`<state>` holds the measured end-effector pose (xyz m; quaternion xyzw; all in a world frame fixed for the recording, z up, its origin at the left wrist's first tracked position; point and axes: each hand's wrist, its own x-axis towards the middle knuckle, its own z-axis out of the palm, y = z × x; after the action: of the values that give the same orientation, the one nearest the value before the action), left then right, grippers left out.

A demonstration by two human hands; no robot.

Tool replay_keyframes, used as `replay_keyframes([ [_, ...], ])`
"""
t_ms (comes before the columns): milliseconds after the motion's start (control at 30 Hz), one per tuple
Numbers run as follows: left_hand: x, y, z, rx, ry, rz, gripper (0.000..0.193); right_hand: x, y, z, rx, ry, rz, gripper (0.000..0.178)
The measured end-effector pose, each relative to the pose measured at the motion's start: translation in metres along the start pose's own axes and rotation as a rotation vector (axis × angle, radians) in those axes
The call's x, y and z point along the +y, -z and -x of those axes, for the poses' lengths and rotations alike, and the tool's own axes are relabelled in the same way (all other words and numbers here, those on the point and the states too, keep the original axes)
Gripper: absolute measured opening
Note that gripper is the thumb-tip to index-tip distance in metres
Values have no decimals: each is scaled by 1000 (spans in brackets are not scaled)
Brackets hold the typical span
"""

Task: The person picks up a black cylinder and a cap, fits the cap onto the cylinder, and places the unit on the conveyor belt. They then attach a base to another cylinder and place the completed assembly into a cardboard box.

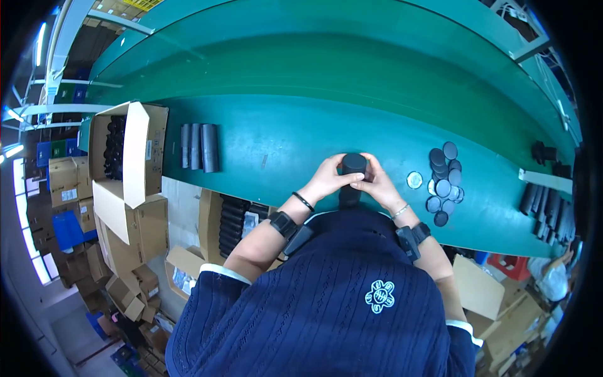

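Observation:
Both my hands close around a black tube with a round black top (353,164), held upright at the front edge of the green table. My left hand (328,178) wraps its left side, and my right hand (378,184) grips it from the right. The thumbs meet at its front, just below the top. Its lower part runs down toward my shirt and is partly hidden. Right of my hands lies a loose pile of dark round discs (443,187). One pale, shiny disc (414,180) sits apart from the pile, nearest my right hand.
Several dark tubes (200,147) lie side by side on the green table (276,125) at left. Beyond them stands an open cardboard box (137,154) of black parts. More dark tubes (548,210) are at far right. Another box (210,226) of black pieces is below the table's front edge.

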<state>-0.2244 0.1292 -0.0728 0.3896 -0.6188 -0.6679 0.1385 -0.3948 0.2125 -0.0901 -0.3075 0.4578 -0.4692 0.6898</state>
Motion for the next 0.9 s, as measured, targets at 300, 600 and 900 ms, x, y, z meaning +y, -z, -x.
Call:
replay_keyframes([
  [300, 0, -18, -10, 149, 54, 32, 41, 15, -2, -5, 148, 84, 73, 63],
  [600, 3, -9, -11, -30, 73, 146, 46, -3, -3, 0, 69, -44, 28, 79],
  [900, -5, -11, -14, 44, 60, 25, 44, 6, -7, -10, 157, 35, 233, 71],
])
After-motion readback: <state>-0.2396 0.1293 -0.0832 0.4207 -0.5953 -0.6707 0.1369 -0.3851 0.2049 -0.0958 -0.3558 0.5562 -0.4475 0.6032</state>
